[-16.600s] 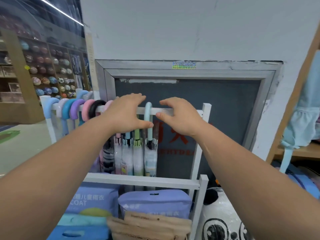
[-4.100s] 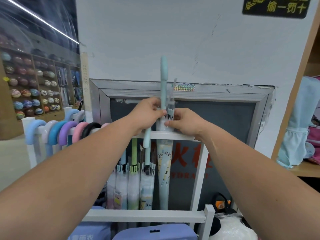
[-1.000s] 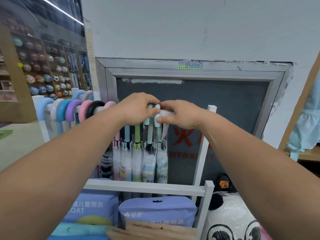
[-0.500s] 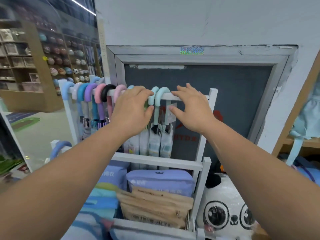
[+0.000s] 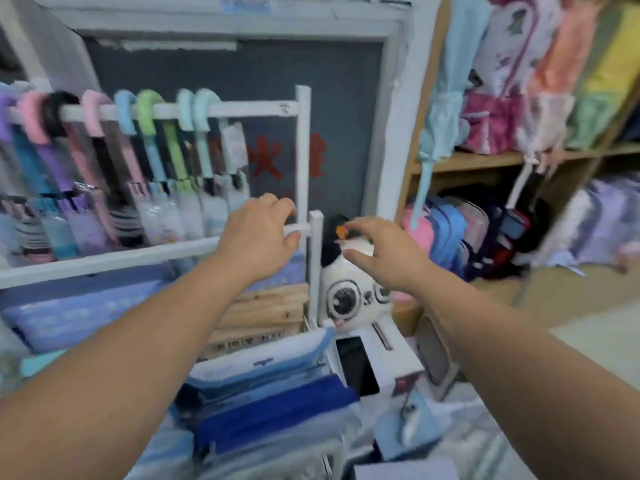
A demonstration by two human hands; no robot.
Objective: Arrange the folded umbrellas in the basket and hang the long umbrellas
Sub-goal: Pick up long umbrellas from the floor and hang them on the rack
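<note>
As a white wooden rack (image 5: 303, 140) is filling the left half of the frame, a tan wooden shelf (image 5: 485, 157) of pastel bags is lining the right. Long umbrellas with pastel curved handles (image 5: 149, 112) are hanging from the rack's top rail, upper left. A black-and-white panda plush toy (image 5: 343, 299) is sitting just right of the rack's post. The left hand (image 5: 259, 237) is curling its fingers at the lower rail's end; blur is hiding any grip. The right hand (image 5: 377, 251), fingers loose and spread, is holding nothing.
</note>
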